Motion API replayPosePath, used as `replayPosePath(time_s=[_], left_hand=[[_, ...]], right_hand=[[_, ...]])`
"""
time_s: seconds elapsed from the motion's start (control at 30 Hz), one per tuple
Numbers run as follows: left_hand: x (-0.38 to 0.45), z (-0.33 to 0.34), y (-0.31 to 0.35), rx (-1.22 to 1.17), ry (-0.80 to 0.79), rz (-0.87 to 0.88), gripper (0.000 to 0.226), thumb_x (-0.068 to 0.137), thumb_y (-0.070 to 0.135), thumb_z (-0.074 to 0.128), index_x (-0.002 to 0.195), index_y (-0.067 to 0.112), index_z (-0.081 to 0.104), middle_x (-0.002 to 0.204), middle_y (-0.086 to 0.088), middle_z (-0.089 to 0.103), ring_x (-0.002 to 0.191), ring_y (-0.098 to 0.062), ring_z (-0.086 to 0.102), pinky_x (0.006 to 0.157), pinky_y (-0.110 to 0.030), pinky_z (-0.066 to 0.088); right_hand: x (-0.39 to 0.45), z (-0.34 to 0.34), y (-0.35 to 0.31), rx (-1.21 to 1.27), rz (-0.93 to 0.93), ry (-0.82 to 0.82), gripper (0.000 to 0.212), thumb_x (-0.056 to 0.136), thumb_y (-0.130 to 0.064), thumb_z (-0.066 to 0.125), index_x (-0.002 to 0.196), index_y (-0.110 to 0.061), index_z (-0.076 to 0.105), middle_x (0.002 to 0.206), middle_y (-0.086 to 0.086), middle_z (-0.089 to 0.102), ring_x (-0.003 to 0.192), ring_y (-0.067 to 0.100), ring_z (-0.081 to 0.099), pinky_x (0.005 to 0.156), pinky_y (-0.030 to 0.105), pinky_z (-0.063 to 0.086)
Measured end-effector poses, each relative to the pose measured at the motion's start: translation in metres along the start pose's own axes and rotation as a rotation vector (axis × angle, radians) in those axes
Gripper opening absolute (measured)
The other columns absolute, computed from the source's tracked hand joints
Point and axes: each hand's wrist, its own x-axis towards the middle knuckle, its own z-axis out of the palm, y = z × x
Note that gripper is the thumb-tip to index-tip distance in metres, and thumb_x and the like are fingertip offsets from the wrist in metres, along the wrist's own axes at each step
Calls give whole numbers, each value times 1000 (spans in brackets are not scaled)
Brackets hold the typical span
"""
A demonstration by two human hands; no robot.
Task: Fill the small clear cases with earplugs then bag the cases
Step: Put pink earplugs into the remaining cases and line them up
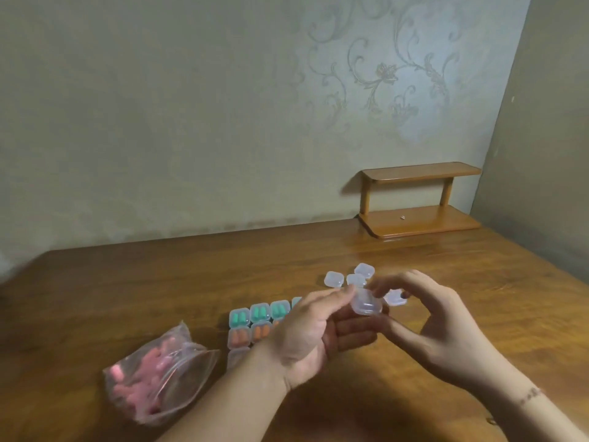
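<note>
Above the table [414, 282], both hands pinching clear case [366, 304]

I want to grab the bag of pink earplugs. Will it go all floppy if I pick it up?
Probably floppy: the plastic bag looks thin and crumpled, slumped on the table. Likely light, since it holds only small pink earplugs. Its mouth seems to gape, so they might spill if tipped.

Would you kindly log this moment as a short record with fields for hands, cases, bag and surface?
left hand: holds a clear case from below
right hand: fingertips pinch the same case
filled cases: rows of green and orange, left of the hands
empty cases: loose cluster beyond the hands
bag: clear, with pink earplugs, far left
surface: wooden table
</note>
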Motion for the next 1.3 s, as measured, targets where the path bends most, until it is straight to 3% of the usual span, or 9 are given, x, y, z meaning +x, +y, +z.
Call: replayPosePath(time_s=[0.1,0.27,0.37,0.5,0.7,0.87,1.1,1.3], left_hand=[[-31,-25,16,-179,67,127,40,86,28,68,113,0,72,110,-21,72,88,-22,73,79,-29,61],[-84,-71,36,-317,119,291,71,64,33,92,120,-3,68,121,-22,68,101,-25,72,81,-32,60],[-111,-97,43,-300,169,404,66,61,29,93,110,-8,69,118,-26,68,102,-29,72,79,-31,61],[-132,-132,50,-208,254,506,56,63,31,91,100,-6,70,102,-23,72,95,-29,73,77,-30,61],[-136,-157,38,-316,283,523,73,65,25,90,115,-12,54,98,-24,72,87,-29,74,70,-29,60],[-134,-161,30,-336,272,477,34,73,25,72,93,-2,76,92,-19,74,84,-25,75,69,-28,61],[-131,-166,27,-298,305,459,53,67,29,87,104,-6,71,100,-22,73,93,-28,73,76,-29,61],[-131,-167,27,-269,319,466,41,69,27,79,97,-3,74,95,-19,74,88,-25,74,71,-27,61]], right_hand=[[28,28,-34,73,-103,3,24,81,-20,75,97,-32,62,100,-18,69,96,8,64,75,18,46],[62,93,-87,95,-318,56,14,84,-32,63,93,-35,52,92,-13,70,81,3,65,66,19,50],[75,130,-107,93,-404,63,10,84,-29,62,93,-23,61,83,-11,70,71,6,65,59,30,52],[86,171,-120,72,-504,91,10,85,-24,65,94,-23,61,83,-8,72,67,6,66,55,31,53],[93,200,-118,6,-535,161,7,81,-29,69,84,-29,63,76,-12,74,58,3,66,47,26,50],[92,207,-112,-31,-572,217,6,79,-22,73,84,-20,76,62,-13,67,52,4,63,46,24,49],[91,212,-108,-12,-543,206,8,78,-24,73,84,-20,76,60,-12,66,51,5,63,45,26,50],[90,215,-110,-50,-519,229,6,77,-25,73,79,-19,76,60,-12,67,52,5,63,47,26,50]])
